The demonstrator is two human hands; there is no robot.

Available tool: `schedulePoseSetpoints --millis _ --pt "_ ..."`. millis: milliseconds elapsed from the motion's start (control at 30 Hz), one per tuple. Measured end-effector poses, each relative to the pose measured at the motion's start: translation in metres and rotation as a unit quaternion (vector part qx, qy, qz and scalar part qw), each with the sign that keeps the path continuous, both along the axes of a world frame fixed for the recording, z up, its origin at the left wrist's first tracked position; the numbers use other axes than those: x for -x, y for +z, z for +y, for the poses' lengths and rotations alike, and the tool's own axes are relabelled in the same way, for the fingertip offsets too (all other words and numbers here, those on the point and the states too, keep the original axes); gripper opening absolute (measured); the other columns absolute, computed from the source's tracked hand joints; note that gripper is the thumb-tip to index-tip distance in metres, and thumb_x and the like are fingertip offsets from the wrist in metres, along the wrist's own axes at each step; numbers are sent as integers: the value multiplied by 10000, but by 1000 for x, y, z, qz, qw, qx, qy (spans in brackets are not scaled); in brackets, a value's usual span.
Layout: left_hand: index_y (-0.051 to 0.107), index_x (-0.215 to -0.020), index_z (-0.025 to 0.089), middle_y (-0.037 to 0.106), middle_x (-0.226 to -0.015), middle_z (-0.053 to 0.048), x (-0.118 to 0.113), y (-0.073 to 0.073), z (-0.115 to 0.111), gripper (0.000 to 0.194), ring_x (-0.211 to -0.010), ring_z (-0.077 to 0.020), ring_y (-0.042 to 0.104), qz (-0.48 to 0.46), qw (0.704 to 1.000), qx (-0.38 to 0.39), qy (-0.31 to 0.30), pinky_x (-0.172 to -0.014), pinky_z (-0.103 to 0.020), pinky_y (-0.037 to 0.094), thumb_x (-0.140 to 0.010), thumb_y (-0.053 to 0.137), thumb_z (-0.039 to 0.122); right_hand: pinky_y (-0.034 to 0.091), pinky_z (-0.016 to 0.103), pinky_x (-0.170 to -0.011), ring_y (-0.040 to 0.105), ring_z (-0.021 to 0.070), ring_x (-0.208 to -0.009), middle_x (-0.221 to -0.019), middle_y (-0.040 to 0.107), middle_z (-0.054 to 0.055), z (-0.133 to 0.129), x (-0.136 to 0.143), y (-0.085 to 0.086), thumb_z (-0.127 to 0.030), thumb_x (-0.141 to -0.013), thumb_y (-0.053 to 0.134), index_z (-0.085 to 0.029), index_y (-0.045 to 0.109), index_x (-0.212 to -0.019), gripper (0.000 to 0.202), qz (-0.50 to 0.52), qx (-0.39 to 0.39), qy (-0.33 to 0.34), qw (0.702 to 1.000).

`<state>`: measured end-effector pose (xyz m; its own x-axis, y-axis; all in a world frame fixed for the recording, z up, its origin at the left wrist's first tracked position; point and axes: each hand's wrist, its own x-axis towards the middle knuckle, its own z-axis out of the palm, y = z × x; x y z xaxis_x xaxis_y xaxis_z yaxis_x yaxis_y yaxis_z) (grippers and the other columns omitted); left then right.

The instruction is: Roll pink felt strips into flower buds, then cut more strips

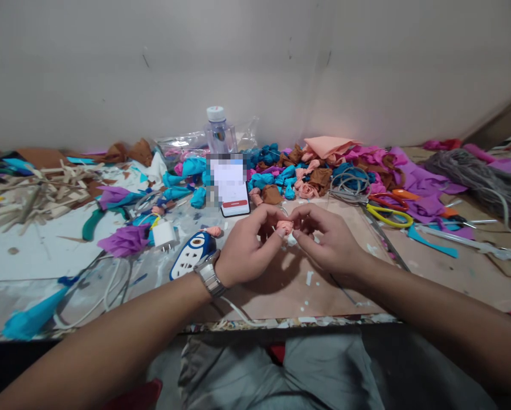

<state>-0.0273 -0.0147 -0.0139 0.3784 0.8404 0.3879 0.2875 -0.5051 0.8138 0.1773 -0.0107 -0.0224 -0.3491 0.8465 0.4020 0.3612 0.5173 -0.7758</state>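
Observation:
Between my two hands, just over the tabletop, is a small peach crepe-paper flower (285, 227). My left hand (255, 242), with a metal watch (211, 274) on its wrist, pinches the flower from the left. Opposite it, my right hand (326, 239) grips the right side with thumb and fingers. Both thumbs press on the near face of the flower, and its underside is partly hidden. A blue and white power strip (193, 253) lies left of my left hand, with a peach paper bud (213, 231) at its end.
Behind my hands a phone (236, 188) leans before a plastic bottle (221, 134). Many crumpled paper flowers (310, 179) line the wall. Yellow-handled scissors (389, 216) and a glue gun stick (481, 245) lie right; wooden sticks (28, 199), green pliers (93, 222) and a white charger (165, 234) lie left.

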Motion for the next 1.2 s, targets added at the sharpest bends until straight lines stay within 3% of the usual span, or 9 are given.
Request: schedulePoseSetpoints --millis 267,533,633,767,933,1067,1200 --pt "570 -1108 203 619 -897 -8 0 -1 -1 164 -778 -131 557 12 1000 -25 -15 -717 -271 445 -1019 549 340 467 285 -657 597 152 -753 -902 666 26 0 -1 3 -279 -943 660 -217 651 -1062 135 16 -4 -2 1000" --pt "560 -1127 207 623 -940 -32 -1 -3 1 187 -797 -132 586 -67 995 58 -42 -722 -265 494 -1023 553 362 421 304 -688 534 164 -749 -866 614 21 3 1 6 -179 -914 629 -224 675 -1105 202 -58 -62 -12 996" --pt "531 -1174 214 635 -976 -39 -1 -3 2 214 -832 -136 612 -106 988 88 -64 -724 -257 513 -1019 562 359 432 298 -677 565 167 -778 -930 662 43 3 1 6 -246 -944 637 -216 701 -1085 158 -27 -14 -17 999" --pt "504 -1219 213 657 -1029 -60 -1 -3 2 269 -893 -156 641 -83 991 91 -56 -754 -271 506 -995 602 326 468 302 -722 610 174 -837 -979 696 52 2 3 6 -304 -945 663 -197 704 -1056 160 50 69 1 996" --pt "523 -1224 200 630 -876 -14 -1 -4 4 291 -767 -142 594 -23 997 75 -17 -698 -264 457 -985 608 342 477 267 -664 594 138 -769 -940 678 26 1 5 4 -368 -892 734 -200 685 -1051 237 155 151 29 976" --pt "634 -1033 174 643 -837 -9 -1 -2 6 231 -736 -137 561 47 997 51 -15 -684 -267 425 -1006 557 390 453 230 -554 526 93 -625 -866 642 -5 3 6 7 -406 -836 776 -200 648 -977 281 220 218 45 950" --pt "648 -840 157 631 -752 3 0 1 6 329 -696 -127 535 88 995 45 -28 -659 -262 392 -1029 501 382 440 220 -532 516 85 -600 -839 631 -14 5 7 8 -415 -828 781 -198 638 -954 288 203 233 57 949"
